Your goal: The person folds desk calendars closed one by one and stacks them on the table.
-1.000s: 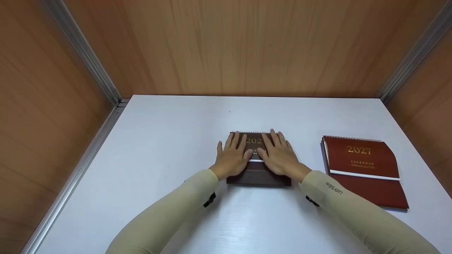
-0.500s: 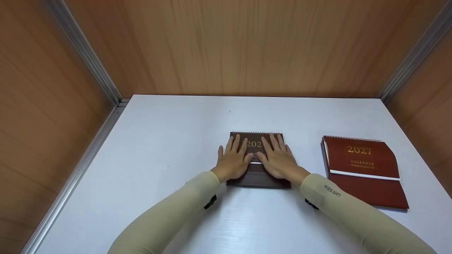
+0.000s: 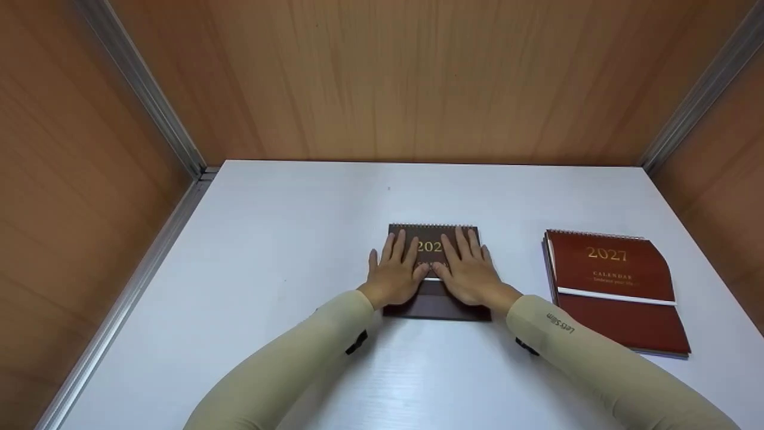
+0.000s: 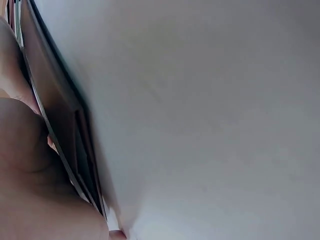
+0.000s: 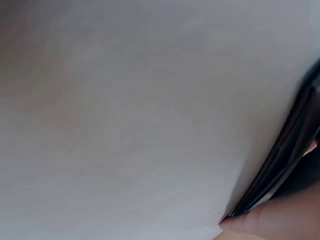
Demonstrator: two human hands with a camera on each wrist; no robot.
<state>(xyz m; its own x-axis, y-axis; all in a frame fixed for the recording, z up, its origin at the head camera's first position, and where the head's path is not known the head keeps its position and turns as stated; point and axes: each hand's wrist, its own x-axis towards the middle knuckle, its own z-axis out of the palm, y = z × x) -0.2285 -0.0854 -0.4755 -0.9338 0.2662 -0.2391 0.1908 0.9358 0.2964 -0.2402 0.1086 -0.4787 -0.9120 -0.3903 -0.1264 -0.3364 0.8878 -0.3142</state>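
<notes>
A dark brown desk calendar [image 3: 439, 307] with a spiral binding along its far edge lies on the white table in the head view. Gold digits "202" show between the hands; the last digit is covered. My left hand [image 3: 393, 273] rests palm down on the calendar's left side, fingers straight and spread. On its right side my right hand [image 3: 471, 275] lies flat the same way, the two thumbs nearly meeting. The left wrist view shows the calendar's folded edge [image 4: 65, 110] beside the left hand [image 4: 40, 175]. In the right wrist view, the right hand [image 5: 280, 217] overlaps the layered edge [image 5: 280, 155].
A dark red 2027 calendar [image 3: 621, 322] lies to the right, spiral at its far edge, partly behind the right sleeve [image 3: 597, 364]. Wood-grain panels [image 3: 382, 83] enclose the white table [image 3: 286, 239] at the back and both sides.
Both hands have slid slightly toward the person along the brown calendar, uncovering its spiral binding. The calendar's near edge has shifted a little nearer. The red calendar has stayed still.
</notes>
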